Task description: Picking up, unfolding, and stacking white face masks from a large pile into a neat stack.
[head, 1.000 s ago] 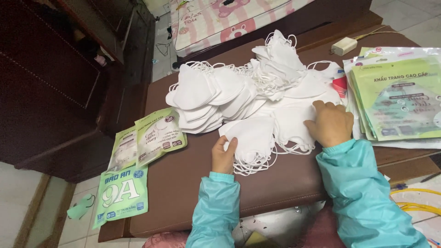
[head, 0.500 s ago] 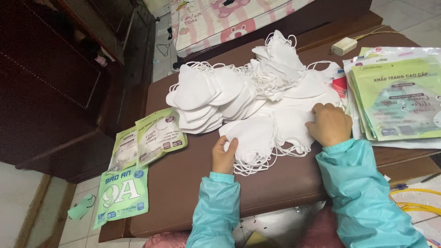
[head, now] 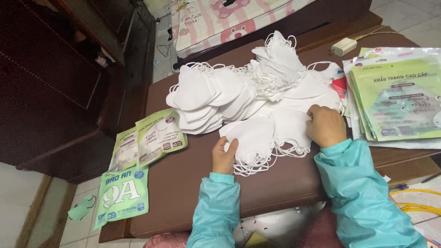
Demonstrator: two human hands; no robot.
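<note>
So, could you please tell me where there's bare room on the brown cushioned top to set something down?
Free: the brown top between the green packets at its left edge and the left hand, running along the near edge. Crowded: the middle and back under the white masks, and the right side under the stacked packets beside the right hand.

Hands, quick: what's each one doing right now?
Left hand: pinching the edge of the small stack of white masks.
Right hand: curled, pressing on the same stack; firm grip cannot be told.
</note>
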